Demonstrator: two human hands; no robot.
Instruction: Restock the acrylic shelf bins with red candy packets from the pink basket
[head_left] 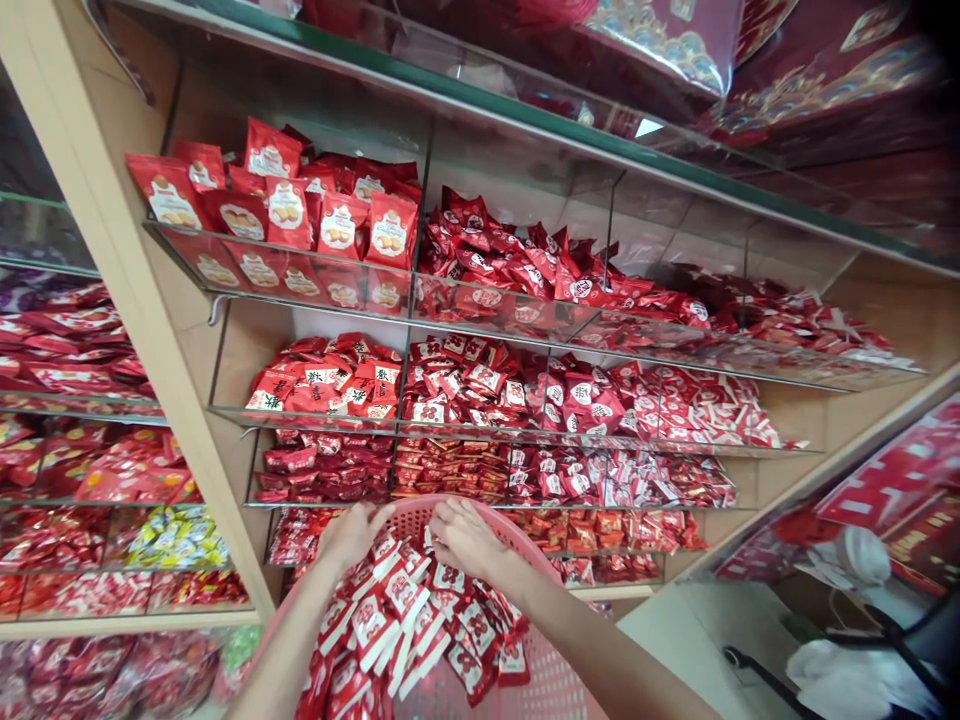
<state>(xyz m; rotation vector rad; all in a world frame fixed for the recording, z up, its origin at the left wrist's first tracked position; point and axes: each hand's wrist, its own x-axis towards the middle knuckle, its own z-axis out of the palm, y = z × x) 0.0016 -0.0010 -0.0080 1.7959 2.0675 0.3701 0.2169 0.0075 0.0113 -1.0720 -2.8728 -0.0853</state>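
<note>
A pink perforated plastic basket (525,690) sits low in the middle, heaped with several small red-and-white wrapped sweets (405,610). My left hand (351,535) rests on the far rim of the basket, fingers curled over the sweets at the top of the heap. My right hand (466,538) lies beside it on the pile, fingers bent down among the packets. Whether either hand grips a packet is hidden by the fingers. Just beyond the hands is a glass shelf (450,500) of similar red packets.
Tiered glass shelves (525,325) hold red snack packets in divided bins, with larger biscuit packs (300,215) at upper left. A wooden upright (150,330) separates another shelf bay at left. Red gift boxes (885,500) stand at right; the floor lies below them.
</note>
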